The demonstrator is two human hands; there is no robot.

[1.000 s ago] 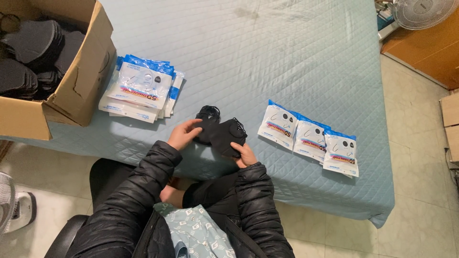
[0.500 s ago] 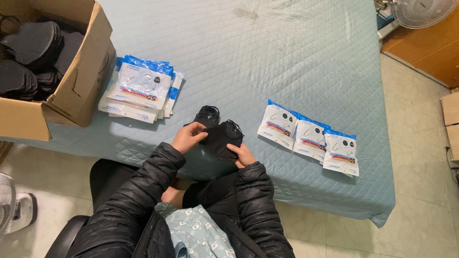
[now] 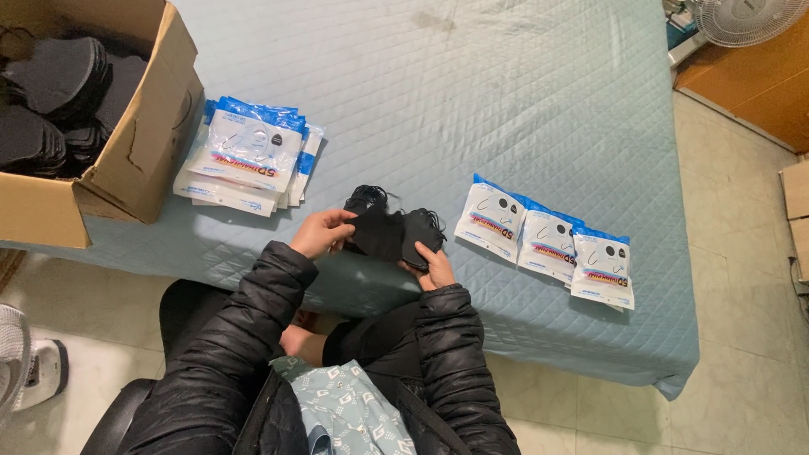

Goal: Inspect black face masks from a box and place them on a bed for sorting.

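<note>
While the left hand (image 3: pixel 322 233) and right hand (image 3: pixel 434 264) grip a black fabric face mask (image 3: pixel 392 233) at the quilted blue bed's (image 3: pixel 522 109) six-o'clock edge, folding appears underway; bagging likely demands a white-blue pouch (image 3: pixel 247 152), ten o'clock.

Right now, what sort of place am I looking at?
Probably a room at home used for packing face masks: a quilted bed as a worktable, a cardboard box of black masks, sealed packets, and a fan.
</note>
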